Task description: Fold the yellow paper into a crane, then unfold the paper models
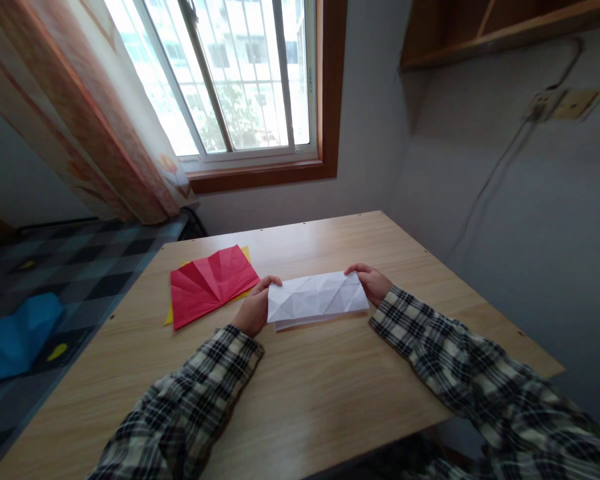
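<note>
— What have we got between our fingers?

— A folded white paper (pixel 317 299), creased all over, lying flat on the wooden table (pixel 330 393). Our left hand (pixel 257 308) grips its left end, thumb on top and the other fingers curled under the edge. Our right hand (pixel 371 281) pinches the right end, fingertips closed on the far corner.

— And beyond the left fingers?

— Just beside them, a red paper (pixel 211 283) with fan creases lies on a yellow sheet (pixel 170 313), only the yellow edges showing. Neither touches the white paper.

— Farther out?

— Past the table's left edge, a blue paper shape (pixel 13 337) on a checked bedcover (pixel 80 267). Beyond our fingertips, a window (pixel 230 73) with a curtain (pixel 80 113).
</note>
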The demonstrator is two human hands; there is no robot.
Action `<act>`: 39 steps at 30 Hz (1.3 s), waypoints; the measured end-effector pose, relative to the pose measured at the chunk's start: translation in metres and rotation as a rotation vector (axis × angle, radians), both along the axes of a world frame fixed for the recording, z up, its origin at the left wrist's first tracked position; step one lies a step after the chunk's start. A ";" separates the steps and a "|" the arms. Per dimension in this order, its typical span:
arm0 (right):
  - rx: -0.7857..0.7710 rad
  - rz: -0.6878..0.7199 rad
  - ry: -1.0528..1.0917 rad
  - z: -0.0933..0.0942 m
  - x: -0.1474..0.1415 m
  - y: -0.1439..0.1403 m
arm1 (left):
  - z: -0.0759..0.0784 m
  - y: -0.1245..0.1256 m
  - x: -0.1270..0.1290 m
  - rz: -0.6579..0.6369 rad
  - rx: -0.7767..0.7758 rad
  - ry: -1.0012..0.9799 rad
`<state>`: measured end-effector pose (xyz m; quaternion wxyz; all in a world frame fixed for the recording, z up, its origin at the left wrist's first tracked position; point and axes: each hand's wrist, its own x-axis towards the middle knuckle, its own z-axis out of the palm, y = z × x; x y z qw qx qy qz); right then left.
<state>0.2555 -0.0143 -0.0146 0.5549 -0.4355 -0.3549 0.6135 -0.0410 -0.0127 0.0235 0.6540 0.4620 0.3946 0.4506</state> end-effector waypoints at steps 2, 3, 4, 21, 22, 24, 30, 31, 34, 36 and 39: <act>0.001 0.011 -0.021 0.000 0.000 0.000 | 0.000 0.000 0.000 -0.008 -0.017 0.010; 0.001 0.018 -0.032 0.000 -0.001 0.000 | -0.001 0.000 0.000 -0.008 -0.029 0.013; 0.002 0.026 -0.046 0.000 0.000 0.000 | -0.001 0.001 0.000 -0.004 -0.034 0.011; 0.032 -0.058 -0.064 -0.005 -0.004 0.000 | 0.014 -0.004 0.005 0.053 -0.002 -0.015; 0.035 -0.060 -0.065 -0.005 -0.005 0.000 | 0.015 -0.004 0.005 0.049 -0.019 -0.022; 0.041 -0.059 -0.070 -0.005 -0.005 0.000 | 0.016 -0.005 0.006 0.035 -0.034 -0.023; 0.054 -0.035 -0.109 -0.003 -0.007 -0.003 | 0.012 -0.003 0.005 0.031 -0.028 -0.001; 0.060 -0.031 -0.116 -0.002 -0.007 -0.003 | 0.011 -0.002 0.005 0.029 -0.031 0.011; 0.073 -0.024 -0.139 -0.001 -0.006 -0.004 | 0.008 0.000 0.004 0.020 -0.043 0.027; 0.074 -0.023 -0.161 -0.002 -0.005 -0.004 | 0.006 0.001 0.003 0.014 -0.055 0.005; 0.081 -0.024 -0.185 -0.005 -0.003 -0.004 | 0.004 0.001 0.003 -0.001 -0.058 -0.017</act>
